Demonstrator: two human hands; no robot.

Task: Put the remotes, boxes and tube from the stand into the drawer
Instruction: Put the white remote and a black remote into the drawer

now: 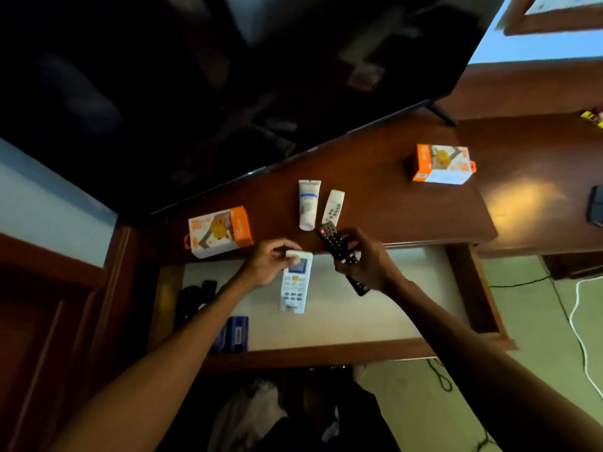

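White remote (294, 282) is gripped at its top end by the left hand (268, 266), over the open drawer (365, 321). Black remote (339, 252) is clamped in the right hand (365, 262), straddling the stand (408, 207) front edge. Tube (308, 203), small remote (332, 207) lie at 12 o'clock; boxes (220, 231) at 10, (442, 164) at 2. Drawer floor at 3 o'clock is bare.

We are in a home, most likely a living room or bedroom: a large flat-screen television (228, 86) stands on a dark wooden stand (408, 203) with an open drawer (359, 321) below it. We see household remotes, a tube (308, 203) and small retail boxes scattered on the stand. Cables (580, 337) trail over a tiled floor (538, 321), and a framed picture (561, 14) hangs on the pale wall.
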